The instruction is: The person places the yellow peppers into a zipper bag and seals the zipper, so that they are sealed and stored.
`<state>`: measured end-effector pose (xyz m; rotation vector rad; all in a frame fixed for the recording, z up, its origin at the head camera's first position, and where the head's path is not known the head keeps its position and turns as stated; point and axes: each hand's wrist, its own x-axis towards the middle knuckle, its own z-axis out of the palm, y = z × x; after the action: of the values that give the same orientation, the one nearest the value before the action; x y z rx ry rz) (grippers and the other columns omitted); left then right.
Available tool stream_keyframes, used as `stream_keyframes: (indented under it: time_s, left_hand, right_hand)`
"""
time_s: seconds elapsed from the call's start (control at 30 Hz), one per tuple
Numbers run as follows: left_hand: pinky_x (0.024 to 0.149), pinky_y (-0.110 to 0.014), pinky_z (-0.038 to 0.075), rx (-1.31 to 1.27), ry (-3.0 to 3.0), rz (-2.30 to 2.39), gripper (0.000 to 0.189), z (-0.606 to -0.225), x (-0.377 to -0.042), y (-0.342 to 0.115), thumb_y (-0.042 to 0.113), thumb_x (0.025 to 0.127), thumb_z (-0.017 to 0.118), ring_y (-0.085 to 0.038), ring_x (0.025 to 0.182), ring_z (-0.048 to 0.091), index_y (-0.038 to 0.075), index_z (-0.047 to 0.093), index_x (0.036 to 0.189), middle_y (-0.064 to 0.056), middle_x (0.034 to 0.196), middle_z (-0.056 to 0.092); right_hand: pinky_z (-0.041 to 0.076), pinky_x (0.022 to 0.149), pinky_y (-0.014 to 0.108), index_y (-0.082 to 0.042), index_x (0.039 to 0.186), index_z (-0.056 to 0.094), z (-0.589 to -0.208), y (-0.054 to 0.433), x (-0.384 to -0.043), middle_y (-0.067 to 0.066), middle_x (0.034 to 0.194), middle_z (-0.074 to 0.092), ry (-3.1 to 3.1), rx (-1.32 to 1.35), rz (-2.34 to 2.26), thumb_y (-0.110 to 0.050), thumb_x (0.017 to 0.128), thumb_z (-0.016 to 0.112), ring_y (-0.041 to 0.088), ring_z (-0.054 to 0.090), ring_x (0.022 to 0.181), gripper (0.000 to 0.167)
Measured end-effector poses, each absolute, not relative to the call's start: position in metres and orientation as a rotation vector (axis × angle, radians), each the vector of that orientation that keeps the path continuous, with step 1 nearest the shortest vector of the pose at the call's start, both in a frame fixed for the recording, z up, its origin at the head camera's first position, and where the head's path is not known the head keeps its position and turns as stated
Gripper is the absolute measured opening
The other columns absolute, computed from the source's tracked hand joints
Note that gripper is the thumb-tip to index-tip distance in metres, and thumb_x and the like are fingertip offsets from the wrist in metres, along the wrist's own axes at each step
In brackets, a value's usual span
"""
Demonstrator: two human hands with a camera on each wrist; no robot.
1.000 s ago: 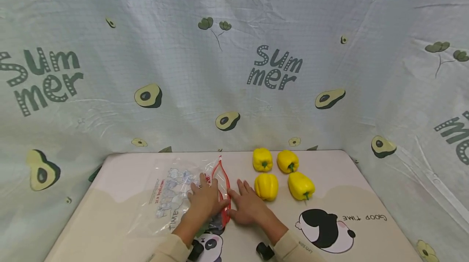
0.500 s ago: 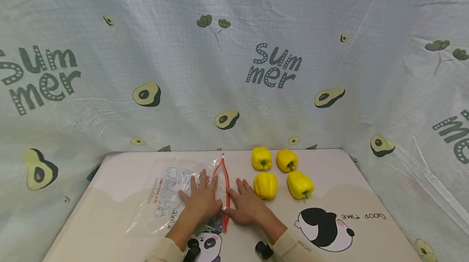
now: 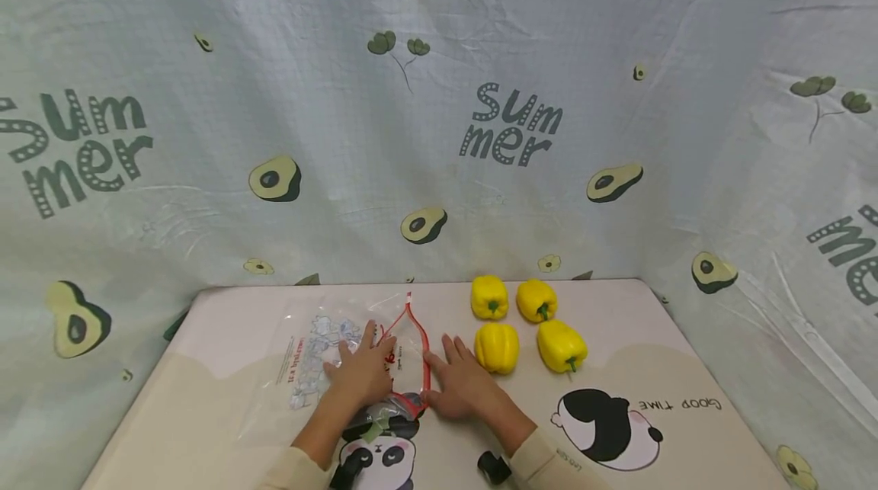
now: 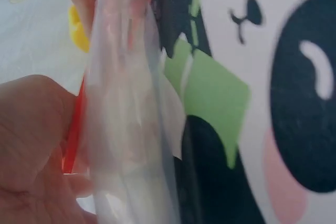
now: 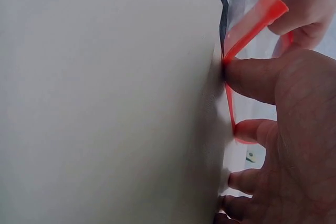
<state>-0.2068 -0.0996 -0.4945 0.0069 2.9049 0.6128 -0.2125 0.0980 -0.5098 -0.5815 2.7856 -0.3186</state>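
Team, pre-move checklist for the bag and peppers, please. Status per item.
1. Mouth of the clear bag open: ok, its red edges part between the hands.
2. Right hand at the near edge: ok, thumb and a finger touch the red strip.
3. Left hand pinching the other edge: cannot tell, its fingertips aren't clear.
4. Yellow peppers beside the bag: ok, four sit on the table, right of the mouth.
5. Hand free to lift a pepper: not ok, both are at the bag.

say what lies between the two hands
In the head view, the clear bag's red-edged mouth lies between the left hand and the right hand.
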Motion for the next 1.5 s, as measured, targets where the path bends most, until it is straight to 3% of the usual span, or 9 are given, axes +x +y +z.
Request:
stream_keyframes:
  time_s: [0.2,0.33,0.47,0.8,1.0,1.23,1.5]
  left_hand:
    - [0.106,-0.094,0.014,-0.058,2.963,0.658,0.073,-0.496,-0.203,-0.108,0.022,0.086,0.073,-0.072,0.148,0.015,0.005,0.05,0.153,-0.015,0.173,0.025]
    - [0.108,-0.093,0.012,-0.129,2.997,0.654,0.082,-0.496,-0.201,-0.11,0.044,0.088,0.076,-0.071,0.149,0.014,0.001,0.048,0.152,-0.016,0.174,0.023]
    - [0.107,-0.094,0.013,-0.177,3.02,0.616,0.097,-0.501,-0.199,-0.098,0.06,0.082,0.079,-0.073,0.147,0.016,0.0,0.048,0.152,-0.022,0.173,0.022]
    - [0.109,-0.093,0.002,-0.242,2.982,0.631,0.086,-0.503,-0.193,-0.09,0.036,0.084,0.084,-0.071,0.15,0.004,0.015,0.045,0.157,-0.033,0.171,0.01]
    - [0.105,-0.095,0.002,-0.295,2.964,0.59,0.091,-0.502,-0.193,-0.096,0.042,0.082,0.085,-0.074,0.149,0.001,0.018,0.043,0.159,-0.034,0.171,0.005]
    - [0.1,-0.098,0.009,-0.259,2.939,0.649,0.094,-0.506,-0.196,-0.101,0.052,0.08,0.083,-0.08,0.142,0.012,0.021,0.041,0.159,-0.036,0.169,0.011]
    - [0.103,-0.097,0.007,-0.195,2.924,0.642,0.1,-0.509,-0.199,-0.1,0.057,0.08,0.081,-0.073,0.147,0.015,0.02,0.037,0.162,-0.027,0.172,0.017]
  right_hand:
    - [0.027,0.13,0.054,-0.023,0.157,0.048,-0.513,0.098,-0.212,0.018,0.172,0.028,2.78,-0.585,-0.309,-0.052,0.095,0.066,0.042,0.027,0.159,0.071]
    - [0.027,0.13,0.054,-0.024,0.157,0.048,-0.514,0.098,-0.213,0.018,0.172,0.028,2.784,-0.586,-0.305,-0.052,0.095,0.066,0.042,0.027,0.159,0.07]
    - [0.028,0.13,0.055,-0.024,0.157,0.048,-0.513,0.098,-0.213,0.018,0.172,0.028,2.782,-0.577,-0.303,-0.051,0.095,0.066,0.042,0.027,0.159,0.07]
    - [0.027,0.13,0.054,-0.024,0.158,0.047,-0.513,0.097,-0.213,0.017,0.172,0.028,2.782,-0.578,-0.303,-0.052,0.095,0.066,0.041,0.027,0.16,0.071]
    - [0.026,0.13,0.055,-0.025,0.158,0.047,-0.511,0.098,-0.213,0.017,0.173,0.027,2.774,-0.561,-0.315,-0.052,0.095,0.066,0.041,0.026,0.16,0.071]
    - [0.026,0.13,0.054,-0.025,0.158,0.047,-0.51,0.099,-0.213,0.016,0.173,0.027,2.769,-0.56,-0.314,-0.052,0.095,0.066,0.041,0.026,0.16,0.071]
    - [0.027,0.13,0.054,-0.025,0.158,0.046,-0.511,0.099,-0.213,0.017,0.173,0.027,2.775,-0.573,-0.304,-0.052,0.096,0.065,0.04,0.026,0.16,0.071]
